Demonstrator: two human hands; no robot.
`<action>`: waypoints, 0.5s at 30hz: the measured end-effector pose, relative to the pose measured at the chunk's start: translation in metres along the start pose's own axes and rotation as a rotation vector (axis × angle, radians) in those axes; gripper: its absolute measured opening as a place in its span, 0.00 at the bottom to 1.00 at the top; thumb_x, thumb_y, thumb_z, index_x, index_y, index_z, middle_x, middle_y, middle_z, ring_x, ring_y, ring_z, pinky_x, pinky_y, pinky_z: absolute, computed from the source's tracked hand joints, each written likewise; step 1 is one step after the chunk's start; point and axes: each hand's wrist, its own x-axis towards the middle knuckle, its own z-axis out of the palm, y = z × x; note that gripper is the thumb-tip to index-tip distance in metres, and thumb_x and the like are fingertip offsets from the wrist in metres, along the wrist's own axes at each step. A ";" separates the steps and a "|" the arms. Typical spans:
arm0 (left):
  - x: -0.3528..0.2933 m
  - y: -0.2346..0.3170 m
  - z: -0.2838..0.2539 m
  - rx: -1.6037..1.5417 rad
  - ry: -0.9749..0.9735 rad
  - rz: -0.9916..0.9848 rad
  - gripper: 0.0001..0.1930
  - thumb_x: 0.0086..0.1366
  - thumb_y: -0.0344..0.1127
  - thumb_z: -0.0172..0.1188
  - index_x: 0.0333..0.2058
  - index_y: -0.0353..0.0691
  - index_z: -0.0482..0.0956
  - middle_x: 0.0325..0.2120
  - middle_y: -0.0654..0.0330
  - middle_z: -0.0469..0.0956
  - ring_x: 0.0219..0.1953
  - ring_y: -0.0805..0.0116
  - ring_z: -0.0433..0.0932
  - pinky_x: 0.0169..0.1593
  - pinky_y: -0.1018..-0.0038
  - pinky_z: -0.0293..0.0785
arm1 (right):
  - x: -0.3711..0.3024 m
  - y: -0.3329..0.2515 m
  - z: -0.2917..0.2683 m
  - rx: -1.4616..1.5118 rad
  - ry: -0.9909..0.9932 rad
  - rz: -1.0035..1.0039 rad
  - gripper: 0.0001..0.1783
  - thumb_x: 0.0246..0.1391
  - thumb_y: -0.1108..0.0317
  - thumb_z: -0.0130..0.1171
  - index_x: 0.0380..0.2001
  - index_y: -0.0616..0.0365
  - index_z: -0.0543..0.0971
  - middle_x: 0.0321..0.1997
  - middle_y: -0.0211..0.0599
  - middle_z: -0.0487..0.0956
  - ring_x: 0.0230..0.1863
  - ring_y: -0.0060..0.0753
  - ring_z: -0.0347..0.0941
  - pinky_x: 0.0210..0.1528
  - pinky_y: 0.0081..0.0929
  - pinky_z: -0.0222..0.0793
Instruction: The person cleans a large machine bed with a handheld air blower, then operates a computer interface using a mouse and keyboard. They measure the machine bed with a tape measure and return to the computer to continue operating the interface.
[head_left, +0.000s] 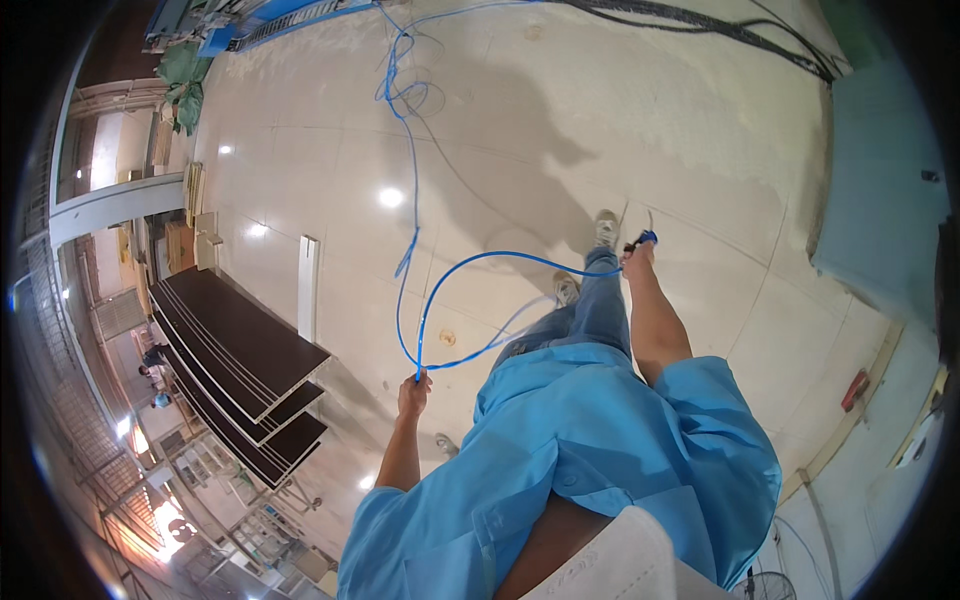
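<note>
My left hand (413, 395) is closed around a blue air hose (500, 254) in front of me to the left. From there the hose rises in a wide arc to my right hand (637, 262), and another loop hangs near my legs. Held out ahead in my right fist is a small blue and black air blow gun (646, 238) with a thin nozzle pointing away from me. Its grip is mostly hidden by my fingers. The rest of the hose trails over the floor to the far side, with a tangle of loops there.
To the left, dark brown panels (235, 345) are stacked beside a white strip (308, 285). A blue machine frame (290, 25) and black cables (690, 22) lie along the far side. On the right stands a blue-green cabinet (880, 190). Another person (158, 374) is far left.
</note>
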 end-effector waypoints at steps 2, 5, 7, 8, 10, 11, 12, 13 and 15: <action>0.018 0.009 -0.004 0.003 0.013 -0.017 0.32 0.71 0.63 0.41 0.30 0.42 0.84 0.21 0.57 0.81 0.30 0.60 0.81 0.37 0.63 0.73 | -0.005 -0.017 0.014 0.106 0.139 0.052 0.37 0.65 0.34 0.37 0.19 0.55 0.72 0.11 0.30 0.64 0.11 0.26 0.59 0.13 0.25 0.54; 0.049 0.028 -0.018 0.000 0.018 -0.024 0.31 0.71 0.63 0.42 0.31 0.43 0.84 0.21 0.57 0.81 0.30 0.59 0.82 0.37 0.62 0.73 | -0.009 -0.028 0.045 0.055 0.165 0.052 0.35 0.65 0.35 0.39 0.21 0.55 0.74 0.15 0.30 0.69 0.11 0.29 0.60 0.14 0.28 0.57; 0.062 0.038 -0.036 0.025 0.029 -0.034 0.31 0.71 0.63 0.42 0.31 0.43 0.84 0.21 0.57 0.81 0.31 0.59 0.82 0.36 0.61 0.73 | -0.013 -0.022 0.071 -0.034 0.045 0.041 0.33 0.66 0.36 0.37 0.25 0.55 0.73 0.15 0.31 0.69 0.10 0.27 0.59 0.13 0.26 0.56; 0.070 0.042 -0.045 0.035 0.023 -0.069 0.31 0.71 0.63 0.42 0.32 0.44 0.84 0.22 0.56 0.81 0.32 0.57 0.82 0.37 0.60 0.74 | -0.016 -0.022 0.091 -0.075 0.000 0.010 0.33 0.67 0.37 0.36 0.27 0.55 0.72 0.16 0.32 0.69 0.10 0.26 0.59 0.12 0.26 0.55; 0.088 0.056 -0.071 0.118 0.039 -0.083 0.30 0.71 0.63 0.41 0.31 0.45 0.84 0.24 0.54 0.82 0.34 0.53 0.83 0.39 0.58 0.74 | -0.025 -0.012 0.135 -0.134 -0.058 -0.029 0.30 0.68 0.38 0.36 0.34 0.55 0.72 0.18 0.34 0.71 0.10 0.27 0.59 0.12 0.27 0.56; 0.097 0.060 -0.087 0.182 0.027 -0.106 0.30 0.71 0.62 0.41 0.31 0.46 0.84 0.26 0.53 0.83 0.36 0.51 0.83 0.40 0.57 0.75 | -0.031 -0.008 0.154 -0.174 -0.161 -0.021 0.30 0.68 0.38 0.36 0.36 0.54 0.72 0.18 0.35 0.71 0.10 0.28 0.59 0.11 0.28 0.56; 0.109 0.066 -0.104 0.202 0.105 -0.085 0.29 0.71 0.62 0.41 0.31 0.46 0.84 0.27 0.52 0.83 0.37 0.49 0.83 0.41 0.56 0.75 | -0.036 -0.008 0.176 -0.233 -0.213 -0.013 0.29 0.68 0.38 0.36 0.39 0.53 0.72 0.18 0.37 0.72 0.10 0.29 0.60 0.11 0.29 0.56; 0.118 0.070 -0.122 0.224 0.159 -0.092 0.29 0.72 0.61 0.41 0.32 0.46 0.84 0.29 0.51 0.83 0.38 0.48 0.82 0.42 0.55 0.75 | -0.041 -0.013 0.201 -0.333 -0.318 -0.058 0.30 0.68 0.37 0.36 0.40 0.53 0.73 0.19 0.38 0.73 0.11 0.30 0.61 0.12 0.30 0.56; 0.133 0.075 -0.153 0.240 0.255 -0.100 0.28 0.72 0.60 0.42 0.33 0.46 0.84 0.31 0.50 0.84 0.39 0.46 0.82 0.43 0.53 0.75 | -0.054 -0.016 0.236 -0.595 -0.359 -0.114 0.32 0.67 0.34 0.36 0.42 0.52 0.74 0.20 0.41 0.74 0.12 0.31 0.64 0.14 0.30 0.58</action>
